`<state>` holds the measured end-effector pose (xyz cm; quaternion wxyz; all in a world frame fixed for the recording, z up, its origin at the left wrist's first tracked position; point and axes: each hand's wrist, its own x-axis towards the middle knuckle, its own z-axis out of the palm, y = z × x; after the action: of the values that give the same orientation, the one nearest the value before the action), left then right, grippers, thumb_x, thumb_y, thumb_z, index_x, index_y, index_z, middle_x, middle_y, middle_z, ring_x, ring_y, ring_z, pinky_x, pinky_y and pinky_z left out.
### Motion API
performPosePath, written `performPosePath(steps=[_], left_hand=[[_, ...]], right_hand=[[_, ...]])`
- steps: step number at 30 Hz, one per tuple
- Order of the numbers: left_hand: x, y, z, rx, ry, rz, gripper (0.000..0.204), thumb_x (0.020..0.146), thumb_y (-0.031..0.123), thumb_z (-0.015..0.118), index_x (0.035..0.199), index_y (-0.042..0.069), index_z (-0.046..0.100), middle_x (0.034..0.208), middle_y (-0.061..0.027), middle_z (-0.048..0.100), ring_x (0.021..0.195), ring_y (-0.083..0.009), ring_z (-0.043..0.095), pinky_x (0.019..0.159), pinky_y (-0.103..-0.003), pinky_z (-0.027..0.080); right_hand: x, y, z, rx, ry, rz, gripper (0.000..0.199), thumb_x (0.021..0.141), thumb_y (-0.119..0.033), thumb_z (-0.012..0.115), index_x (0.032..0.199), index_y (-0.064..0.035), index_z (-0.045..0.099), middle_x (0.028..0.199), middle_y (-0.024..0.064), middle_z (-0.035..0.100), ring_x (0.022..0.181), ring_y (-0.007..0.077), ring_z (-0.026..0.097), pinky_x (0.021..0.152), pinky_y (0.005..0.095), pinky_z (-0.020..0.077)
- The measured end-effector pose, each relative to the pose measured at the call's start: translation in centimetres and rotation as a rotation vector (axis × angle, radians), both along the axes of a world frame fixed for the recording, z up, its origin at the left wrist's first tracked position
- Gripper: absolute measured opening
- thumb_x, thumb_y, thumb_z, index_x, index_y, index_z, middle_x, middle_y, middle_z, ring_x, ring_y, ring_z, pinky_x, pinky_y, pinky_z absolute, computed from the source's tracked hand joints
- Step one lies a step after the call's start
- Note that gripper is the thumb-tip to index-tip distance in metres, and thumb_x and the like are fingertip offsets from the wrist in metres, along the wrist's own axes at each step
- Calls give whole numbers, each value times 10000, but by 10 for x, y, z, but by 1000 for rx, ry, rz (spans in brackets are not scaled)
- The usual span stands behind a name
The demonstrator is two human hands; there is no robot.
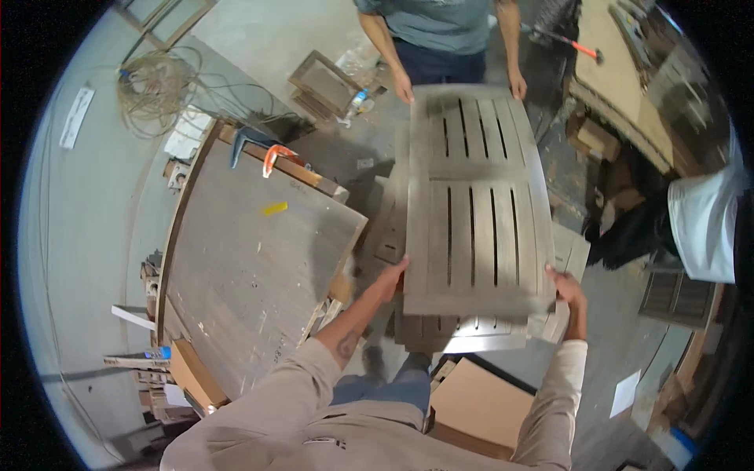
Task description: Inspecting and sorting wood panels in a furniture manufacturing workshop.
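Note:
A grey-brown slatted wooden panel [479, 169] with long dark slots spans between me and another person. My left hand [390, 279] is closed on its left edge near the near corner, the fingertips partly hidden under the wood. On the opposite side, my right hand [566, 289] grips the right edge close to the near corner. The other person's hands [404, 86] hold the panel's two far corners. Beneath it lies a similar slatted panel [463, 343], mostly covered, with other flat wooden pieces [573, 250] sticking out to the right.
A large worktable [251, 275] stands at my left, with an orange clamp [276, 159] at its far edge. A cardboard box [483, 400] is by my legs. Far right is a bench [620, 86] with a hammer [585, 51]; a person in white [703, 224] stands at right.

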<state>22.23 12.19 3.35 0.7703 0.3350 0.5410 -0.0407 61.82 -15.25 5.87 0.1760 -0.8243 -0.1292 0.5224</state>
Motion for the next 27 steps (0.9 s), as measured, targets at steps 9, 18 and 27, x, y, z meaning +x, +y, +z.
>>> performPosePath(steps=[9, 18, 27], left_hand=[[19, -51, 122, 555, -145, -65, 477, 890, 470, 625, 992, 3, 620, 885, -64, 616, 836, -145, 554, 755, -329, 471], [-92, -82, 242, 948, -176, -108, 450, 871, 438, 613, 854, -12, 590, 717, -181, 594, 636, -306, 555, 611, -420, 433], [-345, -77, 262, 882, -86, 6, 377, 925, 399, 588, 1013, 40, 659, 731, -93, 624, 664, -149, 581, 601, -338, 457]], right_hand=[[-45, 0, 3, 235, -402, -314, 796, 870, -611, 541, 1195, 114, 569, 1123, 251, 626, 1022, 325, 600, 904, 385, 447], [-240, -54, 59, 486, 44, -508, 798, 918, -608, 469, 1248, 116, 523, 1201, 208, 596, 1054, 312, 587, 899, 397, 469], [-415, 30, 119, 605, -88, -420, 578, 890, -488, 612, 994, 80, 615, 928, 134, 625, 836, 210, 568, 736, 367, 483]])
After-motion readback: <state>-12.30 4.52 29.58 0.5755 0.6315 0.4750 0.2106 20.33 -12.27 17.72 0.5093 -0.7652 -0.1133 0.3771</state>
